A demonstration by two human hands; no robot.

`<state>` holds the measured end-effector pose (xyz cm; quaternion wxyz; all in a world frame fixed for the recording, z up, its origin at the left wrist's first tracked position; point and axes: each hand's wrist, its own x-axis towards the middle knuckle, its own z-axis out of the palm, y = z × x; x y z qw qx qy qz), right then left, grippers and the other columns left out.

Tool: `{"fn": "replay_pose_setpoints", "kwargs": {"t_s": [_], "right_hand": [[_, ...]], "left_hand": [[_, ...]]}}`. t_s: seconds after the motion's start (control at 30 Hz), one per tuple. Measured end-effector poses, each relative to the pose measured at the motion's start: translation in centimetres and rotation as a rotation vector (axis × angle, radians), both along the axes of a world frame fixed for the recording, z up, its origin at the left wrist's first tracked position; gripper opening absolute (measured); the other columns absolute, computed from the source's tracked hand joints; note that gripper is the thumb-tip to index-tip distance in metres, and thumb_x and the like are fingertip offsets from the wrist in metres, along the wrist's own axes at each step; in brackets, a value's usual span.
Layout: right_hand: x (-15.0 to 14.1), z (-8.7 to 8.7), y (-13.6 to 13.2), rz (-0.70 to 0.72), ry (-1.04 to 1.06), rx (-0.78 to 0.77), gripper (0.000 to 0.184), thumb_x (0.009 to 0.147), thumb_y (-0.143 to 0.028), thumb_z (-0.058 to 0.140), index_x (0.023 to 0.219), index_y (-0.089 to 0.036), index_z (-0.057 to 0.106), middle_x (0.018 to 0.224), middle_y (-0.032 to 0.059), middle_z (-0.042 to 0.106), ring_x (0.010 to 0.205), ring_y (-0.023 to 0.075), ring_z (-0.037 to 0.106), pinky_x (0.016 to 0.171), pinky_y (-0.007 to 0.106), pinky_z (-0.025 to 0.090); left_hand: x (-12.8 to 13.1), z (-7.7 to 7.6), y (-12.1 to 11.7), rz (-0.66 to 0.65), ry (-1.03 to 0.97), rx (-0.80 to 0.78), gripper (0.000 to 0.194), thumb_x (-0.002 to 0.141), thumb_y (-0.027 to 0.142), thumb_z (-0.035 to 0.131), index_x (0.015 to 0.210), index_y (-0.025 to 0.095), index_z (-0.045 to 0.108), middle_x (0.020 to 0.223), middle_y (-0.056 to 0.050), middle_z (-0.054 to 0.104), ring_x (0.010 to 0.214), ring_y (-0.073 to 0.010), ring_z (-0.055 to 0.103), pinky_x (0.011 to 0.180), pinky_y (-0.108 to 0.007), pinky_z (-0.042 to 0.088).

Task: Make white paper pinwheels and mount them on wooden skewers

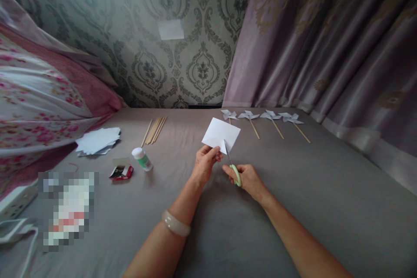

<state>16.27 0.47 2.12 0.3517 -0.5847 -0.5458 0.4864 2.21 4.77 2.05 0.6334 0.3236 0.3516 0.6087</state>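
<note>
My left hand (206,163) pinches the lower corner of a white square of paper (220,134) and holds it up over the grey bed sheet. My right hand (248,179) is closed around the green handles of a pair of scissors (233,166). The blades point up and meet the paper's bottom corner. A pale bangle sits on my left wrist.
A stack of white paper sheets (97,140) lies at the left, with a bundle of wooden sticks (155,130), a glue bottle (142,159) and a small red box (121,172) nearby. Several finished paper pinwheels (270,116) lie by the curtain. A power strip (14,202) sits at far left.
</note>
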Motion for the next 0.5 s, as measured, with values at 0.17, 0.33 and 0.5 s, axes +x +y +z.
{"fn": "replay_pose_setpoints", "kwargs": {"t_s": [0.17,0.33,0.5], "right_hand": [[-0.16,0.45,-0.24,0.03,0.066,-0.058,0.052,0.062,-0.066,0.067,0.052,-0.016,0.056,0.046,-0.0017,0.05,0.039,0.0066,0.033,0.039,0.023,0.022],[-0.17,0.3,-0.3,0.053,0.062,-0.055,0.053,0.063,-0.067,0.066,0.052,-0.016,0.056,0.047,-0.0016,0.05,0.041,0.0069,0.034,0.04,0.023,0.023],[0.64,0.58,-0.4,0.291,0.019,-0.058,0.054,0.066,-0.067,0.065,0.056,-0.015,0.058,0.051,-0.0012,0.053,0.046,0.0083,0.04,0.046,0.023,0.029]], "left_hand": [[-0.07,0.05,-0.05,-0.017,-0.025,0.009,0.026,0.058,0.028,0.08,0.071,0.013,0.064,0.059,0.001,0.059,0.053,-0.0078,0.054,0.052,-0.021,0.039],[-0.01,0.07,-0.07,-0.014,-0.009,0.013,0.027,0.058,0.03,0.08,0.071,0.014,0.063,0.06,0.002,0.058,0.053,-0.0073,0.053,0.052,-0.021,0.039],[-0.26,0.0,0.22,0.047,-0.013,-0.025,0.028,0.056,0.031,0.079,0.067,0.014,0.06,0.057,0.002,0.057,0.053,-0.0076,0.054,0.052,-0.02,0.038]]}}
